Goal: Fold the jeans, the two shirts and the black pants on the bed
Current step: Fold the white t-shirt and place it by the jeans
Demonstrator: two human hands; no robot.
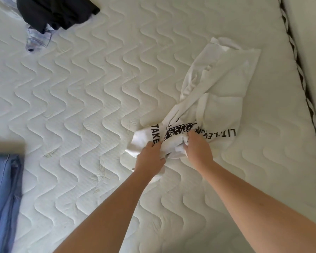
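Bare white mattress, quilted in wavy stitching, dark patterned piping along right edge.

Lying on it: crumpled white cotton shirt with black lettering toward right; blue denim jeans at left edge; rumpled black pants at top left, overlapping pale blue checked shirt.

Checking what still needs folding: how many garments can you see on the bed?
4: white printed shirt gripped by both hands, jeans at left edge, black pants top left, light shirt partly under them. More could be out of frame.
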